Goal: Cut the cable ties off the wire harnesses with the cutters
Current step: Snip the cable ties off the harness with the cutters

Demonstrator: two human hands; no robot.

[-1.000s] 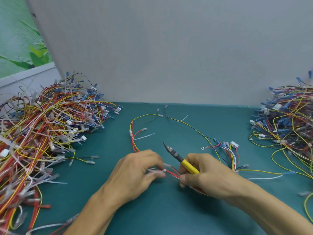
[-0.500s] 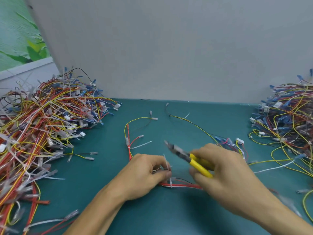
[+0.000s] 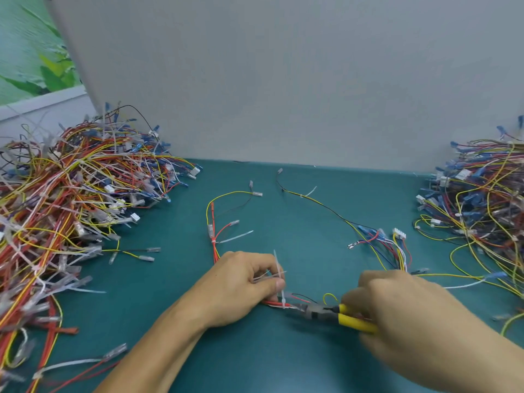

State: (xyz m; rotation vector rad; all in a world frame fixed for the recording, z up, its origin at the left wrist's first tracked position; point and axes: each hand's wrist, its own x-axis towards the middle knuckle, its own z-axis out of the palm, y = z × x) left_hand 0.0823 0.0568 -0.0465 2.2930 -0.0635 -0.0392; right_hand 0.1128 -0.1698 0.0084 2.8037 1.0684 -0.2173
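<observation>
Cutters (image 3: 326,314) have dropped from mid-air, nose now just right of cable tie (image 3: 283,293) on harness (image 3: 273,303). L hand (image 3: 243,282) pinches wires by tie; R hand (image 3: 397,307) grips cutter handles. Snip prob. next.

Teal table top (image 3: 306,236), grey wall (image 3: 283,80), green picture (image 3: 34,52)
The table top lies under the left hand (image 3: 241,282) and the right hand (image 3: 411,313) and reaches far beyond them. Behind both hands the plain wall stands on its far edge. Far up and left of the left hand is the picture of green leaves, with a pale ledge (image 3: 42,102) just under it.
</observation>
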